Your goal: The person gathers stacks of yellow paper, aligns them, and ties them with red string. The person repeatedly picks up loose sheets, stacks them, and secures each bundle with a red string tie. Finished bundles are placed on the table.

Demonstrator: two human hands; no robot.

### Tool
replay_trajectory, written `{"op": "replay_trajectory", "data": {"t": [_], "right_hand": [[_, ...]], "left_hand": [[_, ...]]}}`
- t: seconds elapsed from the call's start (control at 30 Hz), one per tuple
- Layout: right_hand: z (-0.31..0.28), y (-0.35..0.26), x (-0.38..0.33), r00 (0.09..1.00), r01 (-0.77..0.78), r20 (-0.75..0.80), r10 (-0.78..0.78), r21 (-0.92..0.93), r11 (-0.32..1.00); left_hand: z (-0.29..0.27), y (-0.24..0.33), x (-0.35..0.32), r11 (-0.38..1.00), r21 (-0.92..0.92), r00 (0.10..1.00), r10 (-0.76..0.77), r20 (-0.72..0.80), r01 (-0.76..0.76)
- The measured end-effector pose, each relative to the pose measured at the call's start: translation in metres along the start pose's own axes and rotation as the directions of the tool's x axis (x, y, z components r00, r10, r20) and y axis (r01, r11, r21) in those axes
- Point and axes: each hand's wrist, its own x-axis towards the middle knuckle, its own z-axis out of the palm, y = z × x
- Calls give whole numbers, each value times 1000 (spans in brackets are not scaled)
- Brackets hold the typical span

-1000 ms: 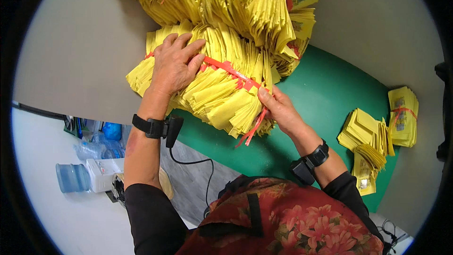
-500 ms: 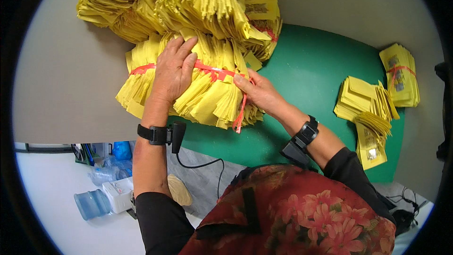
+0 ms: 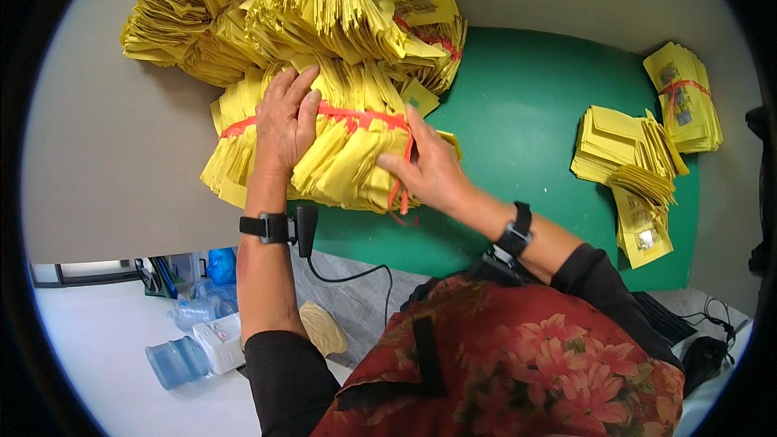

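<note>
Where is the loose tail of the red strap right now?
In the head view, the loose tail is near the picture's middle, at the yellow bundle's right end, below the right hand's thumb.

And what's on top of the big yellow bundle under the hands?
A red strap crosses the yellow bundle. The left hand rests on top; the right hand touches the right end. Whatever is beneath the hands is covered.

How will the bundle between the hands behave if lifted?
The yellow bundle would probably flex; its edges splay unevenly. It is likely heavyish, being many layers thick. Some might slip out, as the red strap crosses only its middle.
</note>
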Motion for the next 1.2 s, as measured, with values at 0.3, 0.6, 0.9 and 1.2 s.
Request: {"op": "replay_trajectory", "data": {"t": [0.3, 0.6, 0.9, 1.2], "right_hand": [[-21, 23, -7, 967, -255, 102, 235, 288, 923], [-75, 43, -59, 890, -445, 53, 453, 320, 836], [-85, 46, -93, 912, -407, 112, 394, 147, 901], [-57, 55, -76, 858, -493, 58, 511, -190, 849]], "left_hand": [[1, 0, 2, 996, 43, 996, 76, -45, -74], [-47, 33, -9, 985, -168, 994, -48, -101, 31], [-50, 94, -51, 999, 0, 999, -37, -20, 37], [-28, 74, -58, 993, 43, 993, -115, 32, 114]]}}
